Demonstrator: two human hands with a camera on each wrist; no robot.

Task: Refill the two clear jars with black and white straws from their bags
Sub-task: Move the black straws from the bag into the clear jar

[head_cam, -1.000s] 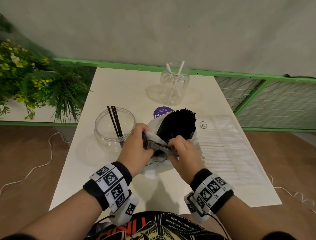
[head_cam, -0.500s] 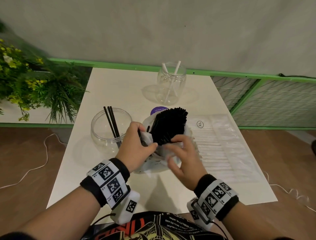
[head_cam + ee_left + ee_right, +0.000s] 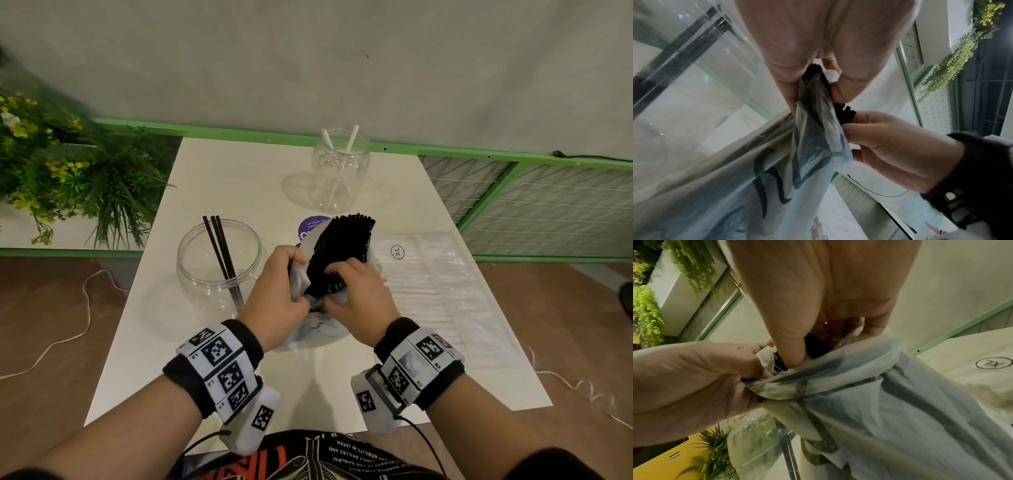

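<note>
A bundle of black straws [image 3: 342, 253] sticks up out of a thin white plastic bag [image 3: 318, 329] at the middle of the white table [image 3: 239, 178]. My left hand [image 3: 284, 287] pinches the bunched bag [image 3: 813, 100] at the bundle's left side. My right hand [image 3: 356, 291] curls round the lower part of the black straws [image 3: 813, 344], thumb in front. A clear jar [image 3: 219, 263] holding three black straws stands just left of my hands. A second clear jar [image 3: 340, 171] with two white straws stands at the back. A flat clear bag of white straws [image 3: 431, 291] lies to the right.
A purple round sticker [image 3: 310, 226] shows behind the bundle. Green and yellow plants [image 3: 61, 178] crowd the left side past the table edge. A green rail [image 3: 479, 154] and wire fencing run along the back and right. Thin cables lie on the wooden floor.
My right hand, which was spread below the bag, has come up and closed round the black straws. The bundle has tilted slightly to the right. My left hand keeps its pinch on the bag.
</note>
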